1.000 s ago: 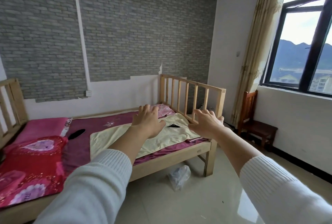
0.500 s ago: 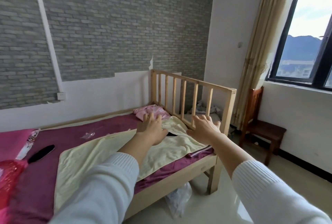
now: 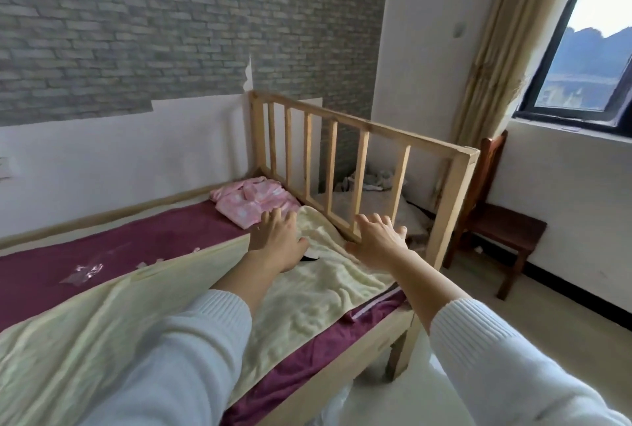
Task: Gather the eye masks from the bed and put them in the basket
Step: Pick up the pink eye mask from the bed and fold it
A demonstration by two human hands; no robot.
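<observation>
A black eye mask (image 3: 310,257) lies on the pale yellow blanket (image 3: 307,299) near the foot of the wooden bed (image 3: 342,374); only a small sliver shows beside my left hand (image 3: 277,241), which hovers over it, fingers spread and holding nothing. My right hand (image 3: 378,241) is stretched out open just to the right of the mask, in front of the slatted footboard (image 3: 362,166). No basket is in view.
A pink patterned cloth (image 3: 253,200) lies in the bed's far corner. A clear plastic wrapper (image 3: 82,271) rests on the maroon sheet. A dark wooden chair (image 3: 502,230) stands by the curtain and window at right. A plastic bag shows on the floor under the bed edge.
The view has moved closer to the foot of the bed and turned right. Both hands reached further forward over the yellow blanket. The second black mask near the pillow has left the frame.
</observation>
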